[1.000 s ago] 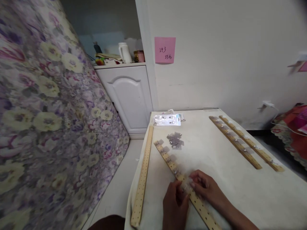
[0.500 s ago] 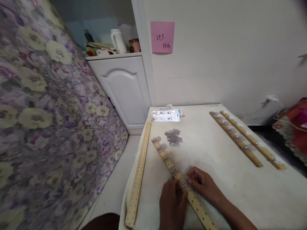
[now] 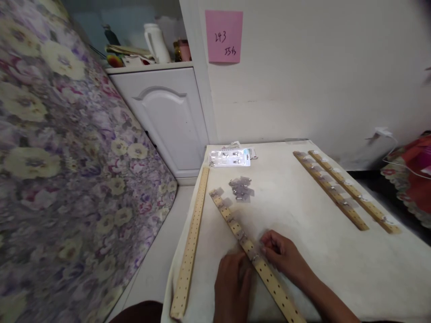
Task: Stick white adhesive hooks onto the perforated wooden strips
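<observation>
A long wooden strip with rows of holes (image 3: 274, 285) lies slantwise on the table, several small metal hooks with clear plastic tabs fixed along its far half. My left hand (image 3: 232, 285) rests at the strip's left edge, fingers bent and thumb apart from it. Across the strip, my right hand (image 3: 284, 253) has its thumb and fingertips pinched together at the clear tab of the nearest metal hook (image 3: 255, 258). The fingertips partly hide that tab. Beyond my hands is a small pile of loose hooks with clear tabs (image 3: 241, 189).
A second holed wooden strip (image 3: 190, 251) runs along the table's left edge. Two strips with hooks (image 3: 328, 186) lie at the right. Clear packaging (image 3: 230, 158) sits at the table's back edge. A floral curtain (image 3: 67, 179) hangs to the left.
My left hand has drawn slightly left, its thumb coming away from the strip. My right hand stays by the same hook. The camera view has tilted down a little.
</observation>
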`<act>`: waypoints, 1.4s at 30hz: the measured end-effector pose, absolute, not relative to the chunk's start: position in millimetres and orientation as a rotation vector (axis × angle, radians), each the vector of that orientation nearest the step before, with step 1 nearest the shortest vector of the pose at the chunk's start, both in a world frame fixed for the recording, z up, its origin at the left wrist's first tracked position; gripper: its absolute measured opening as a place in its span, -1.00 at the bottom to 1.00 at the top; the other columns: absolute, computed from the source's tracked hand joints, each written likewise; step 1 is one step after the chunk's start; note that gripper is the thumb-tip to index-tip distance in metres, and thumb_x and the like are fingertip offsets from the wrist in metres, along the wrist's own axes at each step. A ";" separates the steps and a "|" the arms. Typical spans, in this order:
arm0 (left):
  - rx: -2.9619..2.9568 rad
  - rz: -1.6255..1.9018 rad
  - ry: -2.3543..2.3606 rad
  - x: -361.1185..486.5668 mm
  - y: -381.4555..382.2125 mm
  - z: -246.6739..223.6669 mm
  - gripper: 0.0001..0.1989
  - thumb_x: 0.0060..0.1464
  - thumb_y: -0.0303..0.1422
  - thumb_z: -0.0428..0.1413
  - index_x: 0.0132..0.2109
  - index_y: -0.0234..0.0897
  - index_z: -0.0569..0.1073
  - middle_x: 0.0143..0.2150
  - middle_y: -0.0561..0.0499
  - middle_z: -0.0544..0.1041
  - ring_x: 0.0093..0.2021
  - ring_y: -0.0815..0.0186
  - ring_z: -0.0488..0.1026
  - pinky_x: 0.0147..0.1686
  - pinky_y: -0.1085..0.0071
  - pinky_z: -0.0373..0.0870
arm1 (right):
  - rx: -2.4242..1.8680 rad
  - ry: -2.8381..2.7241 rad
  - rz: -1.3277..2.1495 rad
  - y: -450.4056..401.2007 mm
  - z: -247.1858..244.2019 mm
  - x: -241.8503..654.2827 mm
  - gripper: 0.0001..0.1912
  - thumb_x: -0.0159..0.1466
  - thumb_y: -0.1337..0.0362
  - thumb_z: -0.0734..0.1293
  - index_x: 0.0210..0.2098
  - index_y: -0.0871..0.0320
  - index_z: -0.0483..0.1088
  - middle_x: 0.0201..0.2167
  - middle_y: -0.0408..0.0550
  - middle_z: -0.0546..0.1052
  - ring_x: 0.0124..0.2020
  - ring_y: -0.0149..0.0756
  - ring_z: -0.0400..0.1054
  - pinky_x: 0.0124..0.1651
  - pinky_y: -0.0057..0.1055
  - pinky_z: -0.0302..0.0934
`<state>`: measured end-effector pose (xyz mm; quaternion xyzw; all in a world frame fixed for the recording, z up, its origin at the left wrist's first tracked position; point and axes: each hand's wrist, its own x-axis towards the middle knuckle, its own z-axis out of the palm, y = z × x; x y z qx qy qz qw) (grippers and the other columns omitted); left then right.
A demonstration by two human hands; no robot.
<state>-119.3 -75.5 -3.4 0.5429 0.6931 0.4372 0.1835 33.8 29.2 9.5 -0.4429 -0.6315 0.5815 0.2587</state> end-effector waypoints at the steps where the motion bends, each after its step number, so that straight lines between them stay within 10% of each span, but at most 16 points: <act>1: 1.572 1.225 1.950 -120.8 -76.9 -4.4 -0.80 0.11 -0.37 0.05 -0.11 -0.20 0.47 -0.20 -0.06 0.52 -0.17 0.22 0.45 -0.16 0.30 0.43 | -1.209 -1.718 1.564 29.5 9.4 33.8 -0.92 0.14 0.27 0.30 -0.42 0.13 0.30 -0.63 -0.29 0.24 -0.58 -0.45 0.11 -0.51 -0.50 -0.01; 42: 1.613 1.074 1.953 -118.2 -80.1 -10.3 -0.67 0.12 -0.37 -0.01 -0.01 -0.02 0.51 -0.19 -0.04 0.54 -0.17 0.19 0.41 -0.17 0.31 0.34 | -1.203 -1.855 1.360 25.5 9.4 34.9 -0.87 0.18 0.28 0.25 -0.26 0.11 0.33 -0.57 -0.26 0.27 -0.52 -0.39 0.17 -0.42 -0.45 0.07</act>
